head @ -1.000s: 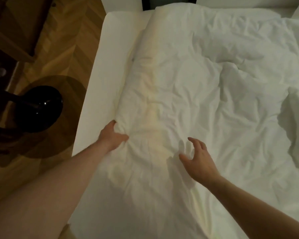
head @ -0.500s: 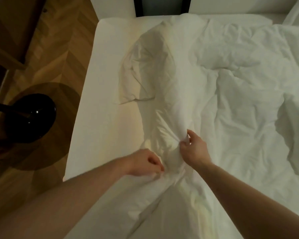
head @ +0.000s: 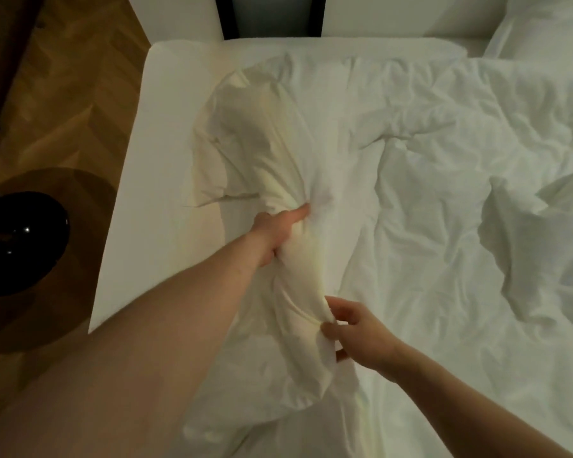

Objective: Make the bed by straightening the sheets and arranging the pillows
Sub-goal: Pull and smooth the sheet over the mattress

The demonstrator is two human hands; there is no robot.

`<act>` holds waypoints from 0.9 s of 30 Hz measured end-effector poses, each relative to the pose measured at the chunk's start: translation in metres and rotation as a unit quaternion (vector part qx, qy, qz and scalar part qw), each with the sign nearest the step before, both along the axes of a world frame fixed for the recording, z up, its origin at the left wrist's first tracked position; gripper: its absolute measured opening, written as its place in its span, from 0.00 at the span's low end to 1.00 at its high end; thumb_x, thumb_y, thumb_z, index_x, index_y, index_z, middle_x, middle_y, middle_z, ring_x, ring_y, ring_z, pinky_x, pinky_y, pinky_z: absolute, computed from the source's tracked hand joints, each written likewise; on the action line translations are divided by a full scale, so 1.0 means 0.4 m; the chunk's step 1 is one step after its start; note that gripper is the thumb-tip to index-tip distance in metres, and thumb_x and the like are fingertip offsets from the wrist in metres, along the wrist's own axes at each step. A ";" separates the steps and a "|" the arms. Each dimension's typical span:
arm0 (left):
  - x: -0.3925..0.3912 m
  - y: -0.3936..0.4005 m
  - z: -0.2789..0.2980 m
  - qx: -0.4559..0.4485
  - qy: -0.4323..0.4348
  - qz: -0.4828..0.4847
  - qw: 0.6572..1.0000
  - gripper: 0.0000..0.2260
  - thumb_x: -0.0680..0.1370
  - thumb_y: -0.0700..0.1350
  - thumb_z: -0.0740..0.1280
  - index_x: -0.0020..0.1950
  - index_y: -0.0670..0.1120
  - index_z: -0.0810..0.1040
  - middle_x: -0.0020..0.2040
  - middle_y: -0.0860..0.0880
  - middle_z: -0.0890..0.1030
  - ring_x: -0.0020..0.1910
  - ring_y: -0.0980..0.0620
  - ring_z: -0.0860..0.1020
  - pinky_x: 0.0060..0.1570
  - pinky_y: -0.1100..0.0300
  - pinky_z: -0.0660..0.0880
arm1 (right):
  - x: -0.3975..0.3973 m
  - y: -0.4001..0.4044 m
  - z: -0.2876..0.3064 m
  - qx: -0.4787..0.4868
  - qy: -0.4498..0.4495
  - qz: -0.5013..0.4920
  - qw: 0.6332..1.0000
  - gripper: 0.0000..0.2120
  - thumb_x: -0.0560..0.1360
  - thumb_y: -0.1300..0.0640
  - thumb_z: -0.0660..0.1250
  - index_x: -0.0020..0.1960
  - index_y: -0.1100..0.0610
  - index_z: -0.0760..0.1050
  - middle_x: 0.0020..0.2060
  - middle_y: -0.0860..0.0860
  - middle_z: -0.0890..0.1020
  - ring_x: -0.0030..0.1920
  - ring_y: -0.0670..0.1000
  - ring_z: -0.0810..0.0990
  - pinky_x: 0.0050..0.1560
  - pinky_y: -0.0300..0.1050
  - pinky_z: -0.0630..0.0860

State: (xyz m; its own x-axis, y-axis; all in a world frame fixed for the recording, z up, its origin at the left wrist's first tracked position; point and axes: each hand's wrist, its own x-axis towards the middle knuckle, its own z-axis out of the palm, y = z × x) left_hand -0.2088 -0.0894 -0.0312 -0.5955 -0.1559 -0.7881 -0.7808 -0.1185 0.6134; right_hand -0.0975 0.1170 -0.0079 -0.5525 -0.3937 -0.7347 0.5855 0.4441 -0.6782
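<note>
A crumpled white duvet (head: 427,200) covers most of the bed, its left edge bunched into a raised fold. My left hand (head: 278,231) grips that bunched edge from the left, fingers wrapped into the fabric. Nearer to me, my right hand (head: 354,328) pinches the same fold between thumb and fingers. The bare white mattress sheet (head: 166,166) shows along the bed's left side. A white pillow (head: 543,24) lies at the top right corner, partly out of frame.
A round wooden side table (head: 80,259) with a glossy black lamp (head: 17,239) stands left of the bed. Herringbone wood floor (head: 63,94) runs along the left. A dark-framed panel (head: 268,14) sits beyond the bed's far edge.
The duvet's left edge has been pulled right and bunched up, baring the sheet. My left hand moved up and right along the fold; my right hand dropped nearer to me, still gripping.
</note>
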 end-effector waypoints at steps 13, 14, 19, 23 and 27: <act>-0.224 -0.436 0.432 -0.588 0.291 0.019 0.755 0.39 0.74 0.60 0.73 0.78 0.45 0.62 0.75 0.45 0.70 0.73 0.46 0.70 0.72 0.56 0.66 | -0.123 -0.052 0.178 0.119 0.195 -0.069 0.971 0.23 0.77 0.45 0.71 0.70 0.39 0.70 0.61 0.38 0.76 0.48 0.43 0.83 0.51 0.52 0.84; -0.213 -0.461 0.398 -0.600 0.243 0.001 0.762 0.44 0.73 0.62 0.74 0.80 0.45 0.57 0.77 0.44 0.66 0.75 0.44 0.67 0.74 0.52 0.64 | -0.131 -0.056 0.182 0.129 0.207 -0.062 0.968 0.23 0.77 0.46 0.70 0.70 0.40 0.70 0.62 0.39 0.76 0.49 0.42 0.82 0.53 0.51 0.83; -0.080 -0.504 0.214 -0.562 -0.067 -0.129 0.814 0.54 0.73 0.72 0.65 0.83 0.46 0.37 0.84 0.44 0.45 0.81 0.38 0.51 0.78 0.42 0.54 | -0.117 -0.075 0.142 0.166 0.219 0.019 0.961 0.26 0.78 0.48 0.69 0.74 0.43 0.66 0.65 0.43 0.73 0.54 0.44 0.80 0.57 0.47 0.79; 0.110 -0.444 0.098 -0.484 -0.110 -0.343 0.797 0.42 0.79 0.69 0.59 0.84 0.51 0.46 0.84 0.48 0.48 0.80 0.37 0.57 0.76 0.43 0.59 | -0.057 -0.056 0.064 0.227 0.207 0.106 0.946 0.31 0.77 0.48 0.68 0.78 0.46 0.62 0.73 0.49 0.69 0.64 0.52 0.78 0.65 0.49 0.75; 0.290 -0.403 0.010 -0.455 -0.100 -0.422 0.778 0.42 0.79 0.65 0.63 0.84 0.52 0.44 0.84 0.50 0.40 0.82 0.41 0.49 0.78 0.42 0.57 | 0.035 -0.013 -0.011 0.274 0.180 0.181 0.927 0.37 0.77 0.45 0.68 0.82 0.47 0.57 0.78 0.50 0.62 0.74 0.56 0.68 0.72 0.50 0.70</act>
State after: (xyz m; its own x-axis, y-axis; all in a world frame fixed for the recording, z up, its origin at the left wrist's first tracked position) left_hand -0.0929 -0.2508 -0.0271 -0.6678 -0.3240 -0.6702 -0.4362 0.8998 -0.0003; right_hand -0.0833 0.1118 -0.0122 -0.7053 -0.2231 -0.6729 0.1097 0.9034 -0.4145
